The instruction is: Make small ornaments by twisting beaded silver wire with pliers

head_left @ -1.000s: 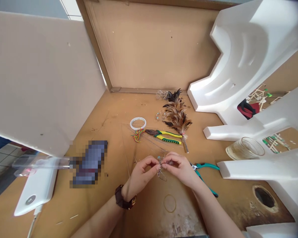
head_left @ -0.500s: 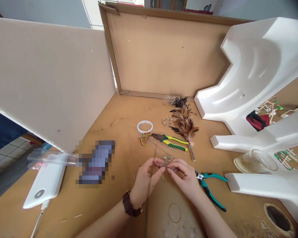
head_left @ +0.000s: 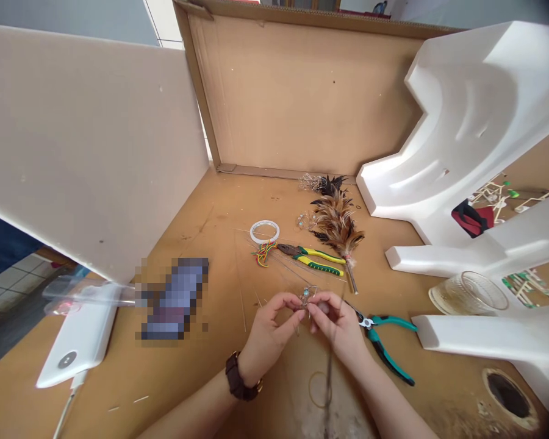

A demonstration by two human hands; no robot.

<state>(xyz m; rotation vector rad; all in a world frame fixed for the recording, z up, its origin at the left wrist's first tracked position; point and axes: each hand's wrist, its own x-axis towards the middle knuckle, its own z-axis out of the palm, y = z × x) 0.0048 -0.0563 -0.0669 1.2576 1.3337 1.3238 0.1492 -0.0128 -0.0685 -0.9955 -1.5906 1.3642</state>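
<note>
Both hands meet over the table, pinching a small tangle of thin wire with a pale blue bead (head_left: pixel 306 292). My left hand (head_left: pixel 274 326), with a dark watch on its wrist, grips it between thumb and forefinger. On the other side my right hand (head_left: pixel 341 323) is closed on it with the fingertips. A thin dark strand (head_left: pixel 328 378), blurred, runs down in front of the right hand; where it attaches I cannot make out. Right of that hand lie teal-handled cutting pliers (head_left: pixel 387 341). Beyond the hands are yellow-green pliers (head_left: pixel 313 259) and loose straight wires.
A feather duster (head_left: pixel 338 222), a white ring roll (head_left: pixel 264 231) and coloured cords (head_left: pixel 264 253) lie farther back. A phone (head_left: pixel 178 299) and white power bank (head_left: pixel 75 341) are left. White foam pieces (head_left: pixel 462 332) and a glass (head_left: pixel 469 292) stand right; cardboard (head_left: pixel 302 97) walls the back.
The blurred dark strand has shifted from in front of the left hand to in front of the right. The hands stay together on the wire, the right fingers slightly moved. The view has shifted slightly.
</note>
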